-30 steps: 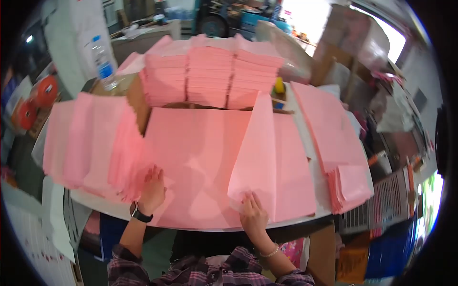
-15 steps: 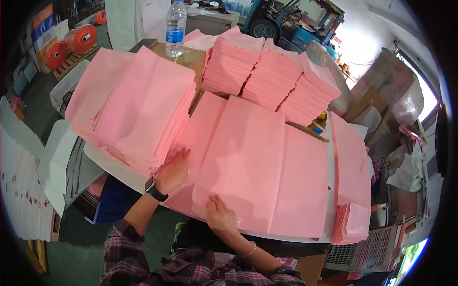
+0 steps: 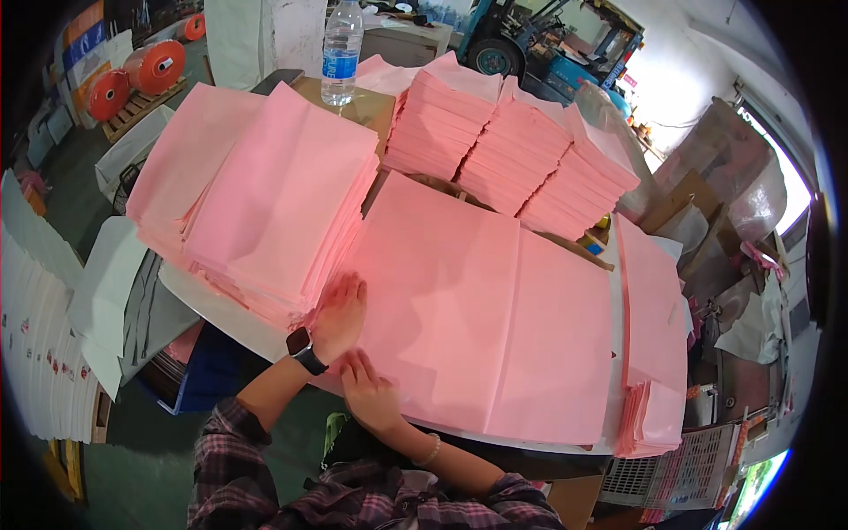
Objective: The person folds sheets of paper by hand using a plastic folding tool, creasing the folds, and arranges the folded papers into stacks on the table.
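A wide pink sheet (image 3: 442,291) lies on a pile of pink sheets on the table. My left hand (image 3: 340,316), with a dark watch on the wrist, rests at the sheet's left edge, fingers stretched out beside the tall left stack of pink sheets (image 3: 283,194). Just below it, my right hand (image 3: 371,397) lies on the sheet's lower left part near the front edge. Its fingers are extended and slightly bent; the thumb is hidden. The right part of the pile shows a straight vertical edge or crease.
Several thick pink stacks (image 3: 517,146) stand at the back. A water bottle (image 3: 341,57) is on a cardboard box (image 3: 375,110). At the right lie a narrow pink stack (image 3: 652,300) and a small folded bundle (image 3: 652,420). A grey plastic crate (image 3: 667,468) sits below the table edge.
The top pink sheet has shifted left, covering the strip that showed beside it. My right hand has moved left with it, close to my left hand. The view has turned slightly.
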The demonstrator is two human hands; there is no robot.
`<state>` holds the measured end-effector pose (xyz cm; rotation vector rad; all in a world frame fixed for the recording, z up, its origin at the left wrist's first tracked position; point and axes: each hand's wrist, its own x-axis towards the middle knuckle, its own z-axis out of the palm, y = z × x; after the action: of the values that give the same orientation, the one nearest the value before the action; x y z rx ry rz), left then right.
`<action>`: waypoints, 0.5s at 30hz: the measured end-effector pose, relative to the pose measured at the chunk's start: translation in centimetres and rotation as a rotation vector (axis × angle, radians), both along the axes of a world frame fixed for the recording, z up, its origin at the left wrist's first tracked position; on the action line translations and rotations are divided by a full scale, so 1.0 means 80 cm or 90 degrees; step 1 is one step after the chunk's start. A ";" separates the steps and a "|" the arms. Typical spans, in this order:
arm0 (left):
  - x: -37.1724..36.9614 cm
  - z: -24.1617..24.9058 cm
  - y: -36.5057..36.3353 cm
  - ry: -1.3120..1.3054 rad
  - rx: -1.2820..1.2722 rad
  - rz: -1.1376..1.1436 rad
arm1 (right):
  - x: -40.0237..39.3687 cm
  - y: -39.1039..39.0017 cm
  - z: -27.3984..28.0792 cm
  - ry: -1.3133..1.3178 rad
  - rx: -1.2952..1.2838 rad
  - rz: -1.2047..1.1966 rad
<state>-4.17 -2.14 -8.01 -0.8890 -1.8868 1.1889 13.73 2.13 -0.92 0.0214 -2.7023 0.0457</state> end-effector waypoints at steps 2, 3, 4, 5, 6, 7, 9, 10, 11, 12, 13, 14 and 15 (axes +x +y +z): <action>-0.003 -0.004 0.000 -0.029 0.019 0.001 | -0.007 -0.002 0.002 0.006 -0.001 -0.001; -0.004 -0.005 0.000 -0.034 0.022 0.000 | -0.010 -0.004 0.003 0.012 -0.003 -0.001; -0.005 -0.006 -0.001 -0.041 0.027 0.000 | -0.013 -0.005 0.003 0.017 -0.005 -0.001; -0.006 -0.007 0.000 -0.051 0.032 0.002 | -0.015 -0.007 0.003 0.016 -0.006 0.000; -0.007 -0.007 0.000 -0.058 0.037 0.003 | -0.017 -0.009 0.002 0.018 -0.007 -0.004; -0.007 -0.007 -0.001 -0.061 0.038 0.000 | -0.018 -0.010 0.002 0.020 -0.008 -0.007; -0.009 -0.007 0.000 -0.053 0.043 -0.008 | -0.021 -0.011 0.002 0.022 -0.010 -0.012; -0.010 -0.007 -0.001 -0.046 0.043 -0.014 | -0.021 -0.011 0.003 0.018 -0.007 -0.010; -0.010 -0.007 -0.001 -0.039 0.043 -0.019 | -0.021 -0.011 0.004 0.015 -0.004 -0.008; -0.010 -0.006 -0.001 -0.050 0.042 -0.028 | -0.021 -0.012 0.004 0.011 -0.001 -0.006; -0.010 -0.004 -0.002 -0.060 0.040 -0.036 | -0.021 -0.012 0.004 0.011 -0.002 -0.007; -0.010 -0.002 -0.002 -0.065 0.039 -0.041 | -0.021 -0.013 0.002 0.011 -0.001 -0.008; -0.010 -0.003 -0.002 -0.071 0.038 -0.046 | -0.022 -0.014 0.002 0.011 0.000 -0.009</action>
<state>-5.01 -2.33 -8.27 -0.9997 -1.9504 1.0546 11.98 1.03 -0.78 0.0026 -2.6843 0.0404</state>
